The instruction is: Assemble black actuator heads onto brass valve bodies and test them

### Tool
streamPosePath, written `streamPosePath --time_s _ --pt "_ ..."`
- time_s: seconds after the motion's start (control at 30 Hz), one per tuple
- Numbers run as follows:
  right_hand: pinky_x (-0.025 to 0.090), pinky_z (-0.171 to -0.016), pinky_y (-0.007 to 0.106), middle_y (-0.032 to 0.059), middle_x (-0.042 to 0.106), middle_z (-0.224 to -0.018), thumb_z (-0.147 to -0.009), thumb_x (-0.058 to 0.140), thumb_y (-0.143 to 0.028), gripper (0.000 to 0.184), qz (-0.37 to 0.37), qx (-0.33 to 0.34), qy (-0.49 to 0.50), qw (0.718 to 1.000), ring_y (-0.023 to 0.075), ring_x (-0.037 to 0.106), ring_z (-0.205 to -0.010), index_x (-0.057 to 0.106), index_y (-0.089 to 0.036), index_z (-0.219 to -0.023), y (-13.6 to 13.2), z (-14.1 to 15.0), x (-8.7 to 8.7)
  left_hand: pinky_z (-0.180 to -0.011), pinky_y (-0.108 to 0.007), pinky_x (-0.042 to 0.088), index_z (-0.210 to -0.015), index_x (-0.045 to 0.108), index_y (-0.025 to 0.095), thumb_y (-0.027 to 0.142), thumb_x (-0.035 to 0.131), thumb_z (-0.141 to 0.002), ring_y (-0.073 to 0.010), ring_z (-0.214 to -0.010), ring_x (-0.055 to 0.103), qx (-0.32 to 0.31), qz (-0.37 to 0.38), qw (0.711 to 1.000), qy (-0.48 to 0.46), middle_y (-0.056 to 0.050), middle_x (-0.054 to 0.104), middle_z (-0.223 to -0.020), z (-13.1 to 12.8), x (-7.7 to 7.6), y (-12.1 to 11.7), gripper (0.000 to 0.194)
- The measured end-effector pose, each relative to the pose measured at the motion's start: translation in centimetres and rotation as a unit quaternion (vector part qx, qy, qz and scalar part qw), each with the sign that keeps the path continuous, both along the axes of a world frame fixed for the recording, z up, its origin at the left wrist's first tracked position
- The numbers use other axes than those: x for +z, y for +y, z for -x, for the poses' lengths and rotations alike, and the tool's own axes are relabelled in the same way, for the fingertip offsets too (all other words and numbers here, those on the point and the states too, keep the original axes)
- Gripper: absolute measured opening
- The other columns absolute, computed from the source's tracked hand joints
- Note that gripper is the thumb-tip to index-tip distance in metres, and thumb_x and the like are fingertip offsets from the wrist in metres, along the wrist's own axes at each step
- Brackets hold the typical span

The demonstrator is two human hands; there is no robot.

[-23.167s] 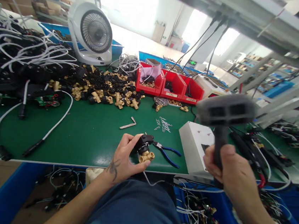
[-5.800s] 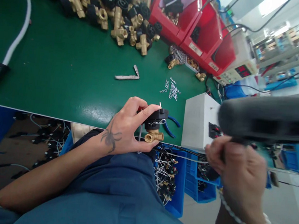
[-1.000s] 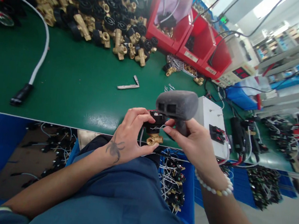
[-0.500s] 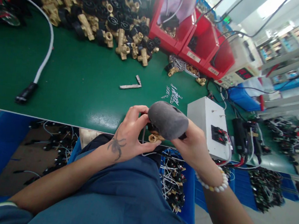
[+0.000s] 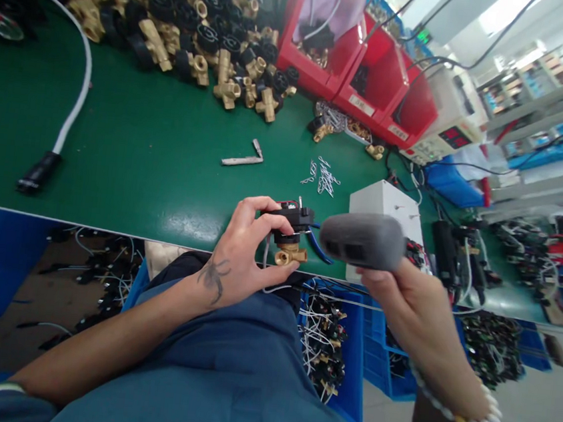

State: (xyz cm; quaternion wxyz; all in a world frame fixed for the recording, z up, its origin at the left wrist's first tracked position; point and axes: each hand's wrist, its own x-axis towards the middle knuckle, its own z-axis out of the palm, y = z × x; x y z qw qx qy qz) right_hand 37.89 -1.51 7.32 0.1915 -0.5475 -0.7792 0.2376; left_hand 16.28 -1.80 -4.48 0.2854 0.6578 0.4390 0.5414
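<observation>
My left hand (image 5: 245,244) is closed on a brass valve (image 5: 285,255) with a black top housing (image 5: 293,218), held at the bench's front edge. Its fingers lie over the housing and the thumb is low, by the brass body. A blue wire (image 5: 319,245) sticks out to the right of the housing, and a thin metal pin stands up from it. My right hand (image 5: 403,298) grips a grey, rounded, barrel-shaped tool (image 5: 364,238), blurred by motion. The tool is apart from the valve, to its right; its handle is hidden in the hand.
Hairpin-like clips (image 5: 325,177) and a bent metal tool (image 5: 244,157) lie on the green bench (image 5: 167,152). Brass valves (image 5: 153,43) are heaped behind, beside red bins (image 5: 311,66). A white box (image 5: 376,197) stands right. A blue crate (image 5: 354,380) holds wired parts below.
My right hand and the grey tool have moved right, away from over the valve, uncovering its black housing and blue wire. My left hand stays on the valve.
</observation>
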Motion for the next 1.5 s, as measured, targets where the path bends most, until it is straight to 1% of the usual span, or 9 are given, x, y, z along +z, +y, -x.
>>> streamPosePath --time_s 0.17,0.33,0.53,0.7,0.9,1.07,1.23,1.4,1.5 --pt "0.024 -0.04 0.024 -0.0034 0.038 -0.05 -0.104 0.046 -0.057 0.046 -0.1 -0.082 0.243 0.961 0.0078 0.034 -0.041 0.055 -0.019 -0.08 0.1 0.3 -0.4 -0.108 -0.045 0.047 -0.107 0.058 0.021 0.02 0.076 -0.08 -0.0249 -0.122 0.052 -0.004 -0.003 1.0 -0.001 -0.009 0.05 -0.122 0.1 -0.1 0.0 0.032" --pt "0.025 -0.039 0.02 -0.0015 0.046 -0.053 -0.097 0.054 -0.066 0.056 0.071 -0.003 0.021 0.997 0.0067 0.036 -0.044 0.053 -0.017 -0.07 0.4 0.6 -0.8 -0.108 -0.041 0.046 -0.106 0.058 0.019 0.02 0.075 -0.081 -0.0233 -0.122 0.052 0.008 -0.013 1.0 0.01 -0.009 0.05 -0.121 0.1 0.0 0.0 0.03" --pt "0.02 -0.04 0.024 -0.0046 0.028 -0.05 -0.106 0.035 -0.058 0.05 -0.137 -0.096 0.253 0.953 0.0087 0.027 -0.04 0.045 -0.021 -0.074 0.4 1.5 -0.3 -0.109 -0.04 0.046 -0.105 0.06 0.018 0.018 0.077 -0.078 -0.0236 -0.122 0.052 0.005 -0.011 1.0 0.0 -0.009 0.05 -0.121 0.1 0.1 0.0 0.033" --pt "0.022 -0.04 0.021 -0.0016 0.045 -0.051 -0.094 0.065 -0.053 0.048 0.016 -0.002 0.09 0.996 0.0067 0.036 -0.043 0.052 -0.016 -0.066 0.4 1.6 -1.1 -0.107 -0.042 0.047 -0.106 0.059 0.018 0.019 0.077 -0.079 -0.0243 -0.12 0.052 0.014 -0.016 1.0 0.001 -0.01 0.051 -0.12 0.2 -0.1 0.1 0.033" --pt "0.02 -0.039 0.02 -0.0071 0.028 -0.049 -0.105 0.044 -0.055 0.048 -0.03 -0.043 0.322 0.945 0.0045 0.024 -0.039 0.05 -0.018 -0.075 0.9 0.8 -0.4 -0.108 -0.043 0.047 -0.106 0.06 0.019 0.018 0.078 -0.077 -0.0243 -0.121 0.052 0.008 -0.006 1.0 -0.012 -0.009 0.05 -0.121 0.2 -0.2 0.1 0.034" --pt "0.022 -0.039 0.019 -0.0031 0.04 -0.052 -0.094 0.058 -0.065 0.056 0.161 0.009 0.083 0.983 0.0053 0.034 -0.044 0.051 -0.016 -0.067 1.2 0.7 -0.6 -0.108 -0.043 0.047 -0.107 0.058 0.02 0.018 0.078 -0.078 -0.0238 -0.121 0.052 0.021 -0.009 1.0 -0.009 -0.008 0.05 -0.122 0.3 -0.3 0.1 0.035" --pt "0.018 -0.038 0.021 -0.007 0.025 -0.047 -0.101 0.044 -0.064 0.054 -0.017 -0.071 0.299 0.952 0.0055 0.02 -0.037 0.047 -0.02 -0.071 1.2 0.9 0.3 -0.109 -0.042 0.046 -0.107 0.059 0.02 0.018 0.077 -0.078 -0.0228 -0.122 0.052 0.014 -0.003 1.0 -0.012 -0.008 0.049 -0.123 0.3 -0.3 0.1 0.034" --pt "0.023 -0.035 0.019 -0.0024 0.041 -0.048 -0.094 0.056 -0.068 0.061 0.163 0.01 0.143 0.976 0.006 0.034 -0.039 0.047 -0.017 -0.062 1.1 1.1 -1.1 -0.108 -0.043 0.047 -0.106 0.058 0.021 0.019 0.076 -0.079 -0.0233 -0.122 0.052 0.021 -0.013 1.0 -0.003 -0.008 0.049 -0.122 0.4 -0.3 0.1 0.033" --pt "0.022 -0.038 0.019 -0.0048 0.035 -0.048 -0.096 0.053 -0.068 0.059 0.089 -0.031 0.196 0.976 0.0049 0.03 -0.039 0.047 -0.017 -0.066 1.3 1.0 -0.6 -0.108 -0.042 0.046 -0.107 0.058 0.02 0.018 0.076 -0.079 -0.0236 -0.123 0.052 0.016 -0.01 1.0 -0.002 -0.008 0.049 -0.123 0.4 -0.4 0.1 0.034"
